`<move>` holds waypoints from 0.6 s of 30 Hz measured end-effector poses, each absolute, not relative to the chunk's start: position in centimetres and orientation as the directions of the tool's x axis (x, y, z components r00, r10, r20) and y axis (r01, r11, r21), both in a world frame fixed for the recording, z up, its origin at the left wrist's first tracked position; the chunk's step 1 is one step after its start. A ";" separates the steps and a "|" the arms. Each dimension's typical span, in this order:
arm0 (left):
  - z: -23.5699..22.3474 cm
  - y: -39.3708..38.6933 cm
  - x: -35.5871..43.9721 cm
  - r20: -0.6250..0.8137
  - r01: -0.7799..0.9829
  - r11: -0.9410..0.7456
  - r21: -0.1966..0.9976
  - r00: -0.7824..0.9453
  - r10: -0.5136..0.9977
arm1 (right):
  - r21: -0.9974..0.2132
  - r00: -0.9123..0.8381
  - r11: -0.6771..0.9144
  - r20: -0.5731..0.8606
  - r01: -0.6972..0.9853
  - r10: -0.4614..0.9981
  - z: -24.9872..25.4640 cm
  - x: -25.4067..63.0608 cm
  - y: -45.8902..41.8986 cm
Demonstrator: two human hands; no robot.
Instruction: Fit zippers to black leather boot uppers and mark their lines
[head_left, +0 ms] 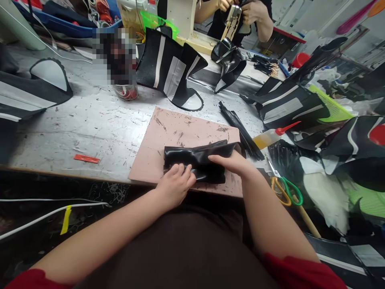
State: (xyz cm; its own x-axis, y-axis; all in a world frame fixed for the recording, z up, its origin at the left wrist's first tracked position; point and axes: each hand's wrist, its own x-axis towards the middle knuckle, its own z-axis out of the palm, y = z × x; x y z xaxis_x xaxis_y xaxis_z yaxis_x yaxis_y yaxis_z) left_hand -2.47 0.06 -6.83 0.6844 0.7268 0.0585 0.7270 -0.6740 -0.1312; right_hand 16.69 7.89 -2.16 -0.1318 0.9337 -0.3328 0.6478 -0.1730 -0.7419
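A shiny black leather boot upper (195, 154) lies folded on a pinkish board (183, 124) at the bench's front edge. My left hand (176, 186) is at its near left side, with bent fingers pressed together over the leather; the thumb is hidden. On the right end my right hand (230, 162) grips the upper, its thumb on top and its other fingers hidden underneath or inside the fold. Beside the board's right edge lie several black leather strips (240, 128).
More black boot uppers (171, 68) with white tape stand behind. To the right are a glue bottle (267, 138) with a red nozzle and scissors (282, 186). A red strip (86, 158) and a jar (128, 91) are at left. Across the bench, another person's hands (252, 14) work at a machine.
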 end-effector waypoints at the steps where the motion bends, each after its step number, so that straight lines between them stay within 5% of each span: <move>1: -6.8 0.1 -2.5 0.064 0.722 -0.682 -0.121 0.691 0.720 | -0.733 -0.142 -0.145 -0.315 0.664 0.939 -2.0 16.9 8.1; 8: -6.4 0.6 -2.4 0.029 0.709 -0.704 -0.049 0.705 0.708 | -0.612 -0.207 0.033 -0.216 0.790 0.954 -2.9 16.9 8.2; 18: -6.5 0.6 -1.0 0.032 0.736 -0.668 -0.111 0.674 0.738 | -0.474 -0.117 0.035 -0.146 0.880 0.982 -4.2 16.3 6.9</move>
